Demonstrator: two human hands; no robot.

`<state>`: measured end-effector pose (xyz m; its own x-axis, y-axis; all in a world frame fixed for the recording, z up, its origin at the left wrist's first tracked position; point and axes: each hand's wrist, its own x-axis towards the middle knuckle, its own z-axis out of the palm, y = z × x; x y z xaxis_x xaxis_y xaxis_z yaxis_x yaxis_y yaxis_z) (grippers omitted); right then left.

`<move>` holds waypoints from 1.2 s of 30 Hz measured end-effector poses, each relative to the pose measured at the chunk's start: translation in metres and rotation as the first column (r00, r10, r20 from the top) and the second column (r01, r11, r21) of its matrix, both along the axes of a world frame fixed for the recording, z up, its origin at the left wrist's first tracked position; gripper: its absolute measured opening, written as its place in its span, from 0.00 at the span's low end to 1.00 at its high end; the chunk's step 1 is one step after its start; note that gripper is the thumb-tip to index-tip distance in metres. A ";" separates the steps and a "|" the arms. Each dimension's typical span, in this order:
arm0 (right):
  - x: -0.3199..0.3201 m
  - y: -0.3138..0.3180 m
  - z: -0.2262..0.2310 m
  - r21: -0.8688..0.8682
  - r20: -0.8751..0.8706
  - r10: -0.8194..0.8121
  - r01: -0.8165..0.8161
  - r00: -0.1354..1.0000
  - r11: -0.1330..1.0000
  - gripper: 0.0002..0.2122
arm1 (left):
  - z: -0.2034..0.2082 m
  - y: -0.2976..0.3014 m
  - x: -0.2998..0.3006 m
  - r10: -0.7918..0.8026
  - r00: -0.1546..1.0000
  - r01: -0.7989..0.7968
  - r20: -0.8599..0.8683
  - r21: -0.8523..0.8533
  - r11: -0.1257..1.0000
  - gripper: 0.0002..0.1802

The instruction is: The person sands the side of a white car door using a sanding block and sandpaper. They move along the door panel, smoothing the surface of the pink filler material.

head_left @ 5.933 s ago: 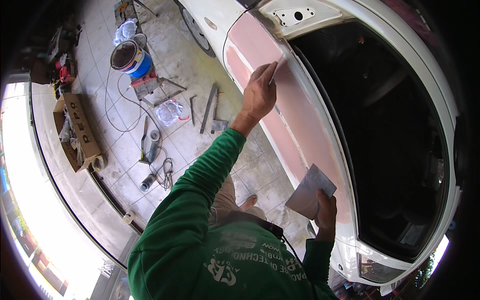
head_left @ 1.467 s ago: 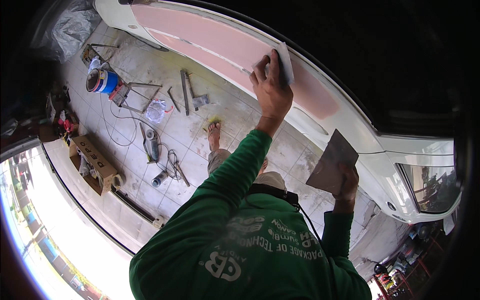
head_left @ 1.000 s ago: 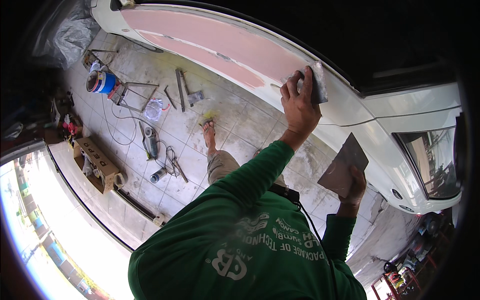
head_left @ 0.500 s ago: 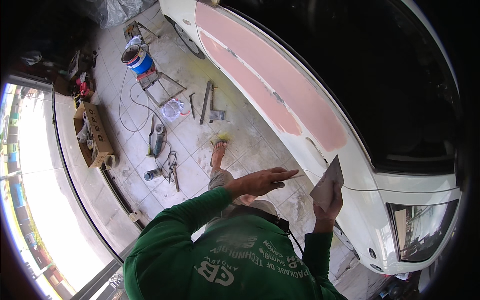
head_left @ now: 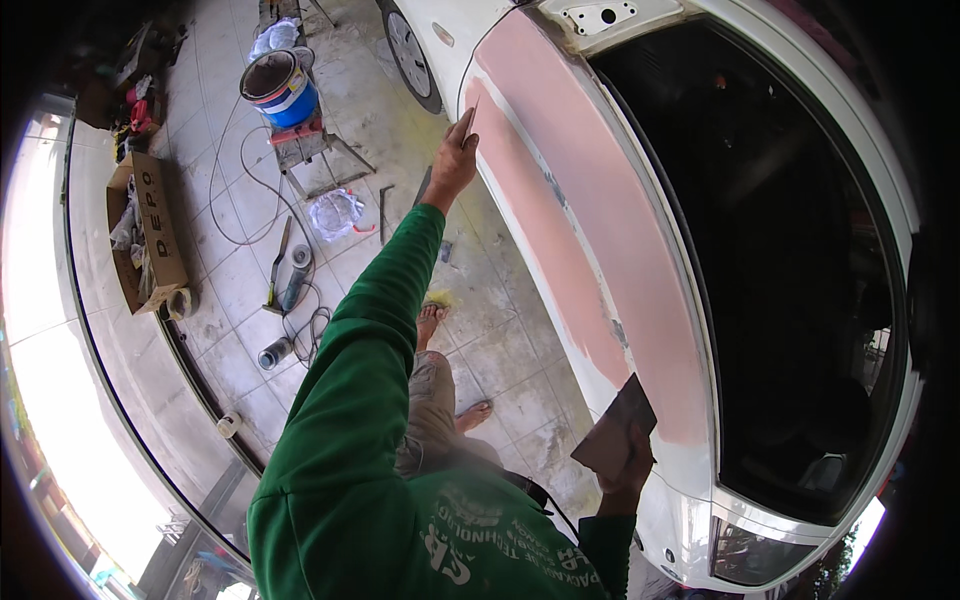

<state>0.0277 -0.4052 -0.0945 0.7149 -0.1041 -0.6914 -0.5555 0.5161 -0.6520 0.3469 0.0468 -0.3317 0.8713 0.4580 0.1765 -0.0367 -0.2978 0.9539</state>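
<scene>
My left hand [head_left: 455, 165] reaches far forward and is closed on a thin putty spreader [head_left: 472, 117], seen nearly edge-on. The spreader is at the front end of the lower pink filler patch [head_left: 545, 240] on the white car's [head_left: 690, 515] side; whether it touches cannot be told. Nearer me, my right hand [head_left: 630, 468] grips a flat, dark-looking putty board [head_left: 615, 428], held tilted beside the rear part of the door. A strip with bare grey spots [head_left: 556, 190] divides the lower patch from the upper pink patch [head_left: 640, 270].
On the left, a blue bucket [head_left: 283, 100] stands on a small metal stand [head_left: 310, 155]. An angle grinder [head_left: 297, 278], a cord and metal tools lie on the tiled floor. Farther left is an open cardboard box [head_left: 150, 240]. A car wheel [head_left: 408, 58] shows at the front.
My left arm has stretched forward, taking the spreader to the front end of the pink patch. My right hand has lowered slightly with the board, which is tilted differently. The view has shifted.
</scene>
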 end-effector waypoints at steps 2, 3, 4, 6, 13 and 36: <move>0.008 0.011 0.002 0.005 -0.016 -0.022 0.022 1.000 1.000 0.24 | -0.003 0.028 0.056 0.061 0.996 -0.060 0.072 -0.019 0.998 0.29; 0.009 0.014 0.002 -0.018 -0.021 -0.035 0.034 0.999 0.999 0.24 | -0.002 0.041 0.078 0.086 0.995 -0.085 0.057 -0.022 0.996 0.29; 0.009 0.018 0.003 -0.041 -0.028 -0.053 0.052 0.998 0.998 0.24 | 0.001 0.051 0.098 0.087 0.996 -0.087 0.017 -0.003 0.996 0.29; 0.010 0.025 0.003 -0.065 -0.068 -0.114 0.110 0.991 0.992 0.24 | 0.002 0.069 0.127 0.106 0.994 -0.107 0.013 0.068 0.992 0.28; 0.000 0.017 0.001 -0.097 -0.090 -0.097 0.088 0.991 0.991 0.24 | 0.008 0.068 0.157 0.080 0.987 -0.110 0.141 0.222 0.969 0.27; -0.130 -0.131 0.012 -0.161 0.038 -0.081 0.086 0.996 0.983 0.25 | 0.097 -0.346 -0.210 -0.256 0.943 0.182 0.213 0.315 0.931 0.41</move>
<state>-0.1021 -0.5360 -0.0821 0.7201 -0.2733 -0.6377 -0.4925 0.4460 -0.7473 0.1369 -0.2995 -0.2344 0.8555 0.1577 0.4932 -0.3551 -0.5146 0.7805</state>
